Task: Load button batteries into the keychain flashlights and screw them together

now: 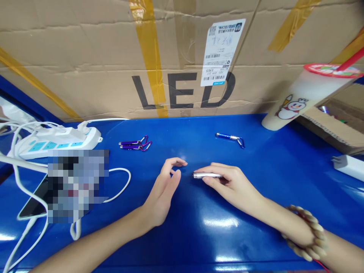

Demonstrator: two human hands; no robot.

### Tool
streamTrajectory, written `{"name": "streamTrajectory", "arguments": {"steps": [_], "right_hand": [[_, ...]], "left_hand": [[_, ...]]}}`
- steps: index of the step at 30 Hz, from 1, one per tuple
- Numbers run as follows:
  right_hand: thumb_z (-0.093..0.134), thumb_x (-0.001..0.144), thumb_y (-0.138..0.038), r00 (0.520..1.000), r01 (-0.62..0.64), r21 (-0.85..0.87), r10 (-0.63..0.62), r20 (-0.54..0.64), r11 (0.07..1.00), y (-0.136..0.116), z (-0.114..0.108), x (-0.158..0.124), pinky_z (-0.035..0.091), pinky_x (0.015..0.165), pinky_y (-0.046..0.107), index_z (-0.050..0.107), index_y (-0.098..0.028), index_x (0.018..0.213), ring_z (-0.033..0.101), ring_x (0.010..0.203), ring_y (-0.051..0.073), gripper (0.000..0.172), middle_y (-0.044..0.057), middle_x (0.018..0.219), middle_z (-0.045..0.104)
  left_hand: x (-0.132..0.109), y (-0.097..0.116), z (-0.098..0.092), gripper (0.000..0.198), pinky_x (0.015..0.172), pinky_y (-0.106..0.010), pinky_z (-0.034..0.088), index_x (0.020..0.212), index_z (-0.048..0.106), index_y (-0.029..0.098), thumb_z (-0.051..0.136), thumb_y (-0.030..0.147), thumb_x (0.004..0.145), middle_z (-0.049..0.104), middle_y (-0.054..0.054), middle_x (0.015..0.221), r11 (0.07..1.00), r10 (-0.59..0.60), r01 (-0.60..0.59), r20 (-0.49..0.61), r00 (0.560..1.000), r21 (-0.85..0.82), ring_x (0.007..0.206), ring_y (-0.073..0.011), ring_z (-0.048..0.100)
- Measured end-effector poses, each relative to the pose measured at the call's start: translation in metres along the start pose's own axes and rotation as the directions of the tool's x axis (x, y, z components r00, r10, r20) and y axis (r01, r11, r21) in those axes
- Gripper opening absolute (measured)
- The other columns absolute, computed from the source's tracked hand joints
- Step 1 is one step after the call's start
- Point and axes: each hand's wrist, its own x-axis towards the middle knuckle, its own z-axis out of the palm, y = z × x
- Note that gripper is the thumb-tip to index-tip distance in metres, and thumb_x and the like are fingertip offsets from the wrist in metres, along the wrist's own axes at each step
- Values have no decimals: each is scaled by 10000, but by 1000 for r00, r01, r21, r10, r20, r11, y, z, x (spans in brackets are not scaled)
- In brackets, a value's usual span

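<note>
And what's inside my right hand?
A slim silver cylinder, held in the fingers of your right hand. One end sticks out; the other is covered by the hand and can't be seen.

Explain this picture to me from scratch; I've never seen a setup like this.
There is no machine here, just a person's two bare hands. The single picture comes from a camera worn on the head, looking forward and down.

The right hand holds a silver pen-shaped item between thumb and fingers. The left hand is near it, fingers loosely curved, with nothing visible in its grasp.

On the blue table lie two purple pen-shaped items with clips, and a blue one. A white power strip is at the left, a tall drink cup at the right. Behind stands a cardboard box marked LED. A pixelated patch hides part of the left side.
</note>
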Motion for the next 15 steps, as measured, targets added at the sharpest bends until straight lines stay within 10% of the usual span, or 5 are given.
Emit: {"name": "streamTrajectory", "arguments": {"steps": [15], "right_hand": [[345,944,-366,999,-42,-153,42,-6,987,0,-1,-3,444,615,235,675,-185,788,583,650,129,408,30,718,633]], "left_hand": [[-1,0,0,359,928,-290,302,1109,466,195,230,415,952,504,-57,1157,1000,6,-6,3,1000,21,1115,-173,434]]}}
